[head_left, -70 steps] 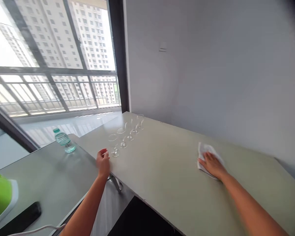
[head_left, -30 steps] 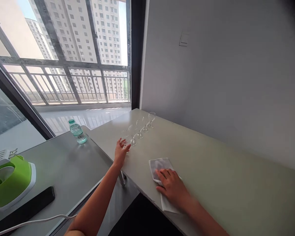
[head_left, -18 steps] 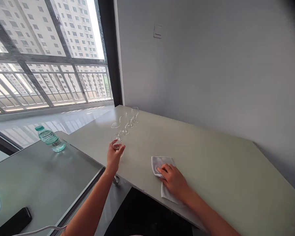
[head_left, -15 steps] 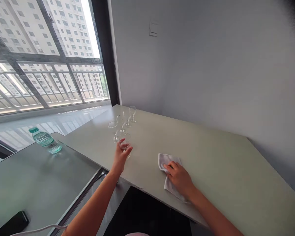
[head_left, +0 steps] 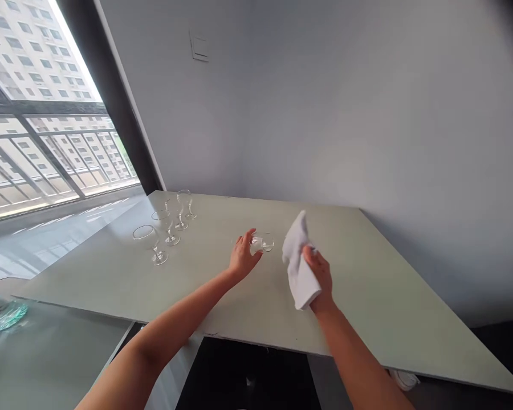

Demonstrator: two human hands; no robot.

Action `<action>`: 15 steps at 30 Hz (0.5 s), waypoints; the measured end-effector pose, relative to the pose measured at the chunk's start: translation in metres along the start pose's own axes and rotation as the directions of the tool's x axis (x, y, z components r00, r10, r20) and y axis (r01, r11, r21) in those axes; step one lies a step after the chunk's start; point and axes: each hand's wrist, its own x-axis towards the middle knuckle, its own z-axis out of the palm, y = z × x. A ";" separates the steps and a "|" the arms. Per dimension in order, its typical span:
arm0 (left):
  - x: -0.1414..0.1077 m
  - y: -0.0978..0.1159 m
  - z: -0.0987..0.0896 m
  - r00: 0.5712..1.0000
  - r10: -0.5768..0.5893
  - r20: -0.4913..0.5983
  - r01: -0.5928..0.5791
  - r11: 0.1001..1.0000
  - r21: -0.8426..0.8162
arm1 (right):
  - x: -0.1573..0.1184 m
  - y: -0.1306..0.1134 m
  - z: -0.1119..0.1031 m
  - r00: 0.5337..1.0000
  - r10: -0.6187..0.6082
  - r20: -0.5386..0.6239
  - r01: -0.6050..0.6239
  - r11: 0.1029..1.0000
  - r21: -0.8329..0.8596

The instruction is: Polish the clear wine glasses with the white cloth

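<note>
Over the middle of the pale table (head_left: 222,285), my left hand (head_left: 244,256) grips a clear stemmed glass (head_left: 263,242), which is tipped sideways with one round end toward the right. My right hand (head_left: 320,273) holds a folded white cloth (head_left: 298,262) up off the table, just right of the glass. The cloth and the glass are apart. On the left part of the table, several clear stemmed glasses stand upright in a row, the nearest one (head_left: 154,250) closest to the table's front left.
A plastic bottle (head_left: 4,316) lies on the lower glass-topped table (head_left: 60,347) at the left. Behind the pale table rises a grey wall (head_left: 299,114) with a switch; a large window (head_left: 38,102) is at the left.
My left hand has carried the glass away from the row, to the right, and it is now tipped. My right hand has lifted the cloth off the table. The view has turned right.
</note>
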 end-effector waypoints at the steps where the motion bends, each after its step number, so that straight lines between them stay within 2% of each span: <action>1: 0.003 0.002 0.005 0.999 0.049 -0.004 -0.048 0.999 0.016 | -0.001 -0.001 0.011 0.993 -0.099 0.057 0.107 0.984 -0.140; 2: 0.006 0.003 0.009 0.996 0.090 -0.010 -0.090 0.996 0.029 | -0.001 -0.001 0.021 0.971 -0.199 0.134 0.230 0.933 -0.276; 4: 0.008 0.003 0.015 0.990 0.137 -0.027 -0.136 0.989 0.050 | 0.002 0.003 0.035 0.895 -0.325 0.306 0.438 0.771 -0.462; 6: 0.009 0.000 0.016 0.988 0.146 -0.045 -0.142 0.987 0.079 | 0.007 0.010 0.041 0.848 -0.318 0.424 0.519 0.665 -0.538; 8: 0.009 -0.006 0.014 0.982 0.183 -0.047 -0.176 0.976 0.128 | 0.013 0.018 0.039 0.836 -0.234 0.496 0.504 0.684 -0.527; 10: 0.009 -0.012 0.012 0.963 0.268 -0.027 -0.258 0.947 0.189 | 0.020 0.026 0.033 0.832 -0.108 0.544 0.398 0.799 -0.450; 12: 0.009 -0.015 0.010 0.932 0.363 0.009 -0.355 0.903 0.241 | 0.025 0.032 0.028 0.803 0.065 0.592 0.181 0.921 -0.346; 14: 0.008 -0.015 0.010 0.900 0.433 0.043 -0.428 0.863 0.267 | 0.028 0.034 0.025 0.720 0.206 0.662 -0.075 0.972 -0.221; 15: 0.007 -0.014 0.010 0.889 0.455 0.053 -0.451 0.849 0.275 | 0.029 0.034 0.024 0.675 0.236 0.699 -0.180 0.971 -0.154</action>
